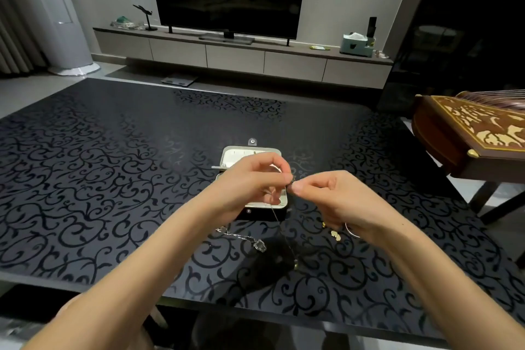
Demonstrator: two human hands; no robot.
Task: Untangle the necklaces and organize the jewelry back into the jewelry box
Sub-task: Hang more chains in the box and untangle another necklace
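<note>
well, starting at the left: the dark scroll-patterned table (113, 165) carries everything. toward the middle of its near edge a silver necklace (241, 236) lies loose, with a clear pendant (260, 245) at its right end. above it the person's left hand (250, 179) hovers over the jewelry box (252, 154), which sits open near the table's centre with its pale lining showing. i cannot make out what is in its compartments. the left fingers are curled and pinch the upper end of a thin chain (277, 219), which hangs past the front of the box and trails down to the table top. just to the right, the right hand (326, 196) meets the left one fingertip to fingertip. its thumb and forefinger are nipped on the same chain at a small dark spot, and i cannot tell whether that is a knot or a bead. below the right wrist a few small gold pieces (335, 234) and a silver ring (351, 231) lie on the table, apart from the box. beyond the table's right edge stands a carved wooden instrument (468, 133).

to my eye this is the untangling step, not the packing one, since the loose pieces are not yet put away. the next move calls for slack, patient teasing at the pinched spot, because a hard pull on so fine a chain would likely tighten the tangle. after that the chain can be laid in the box.
</note>
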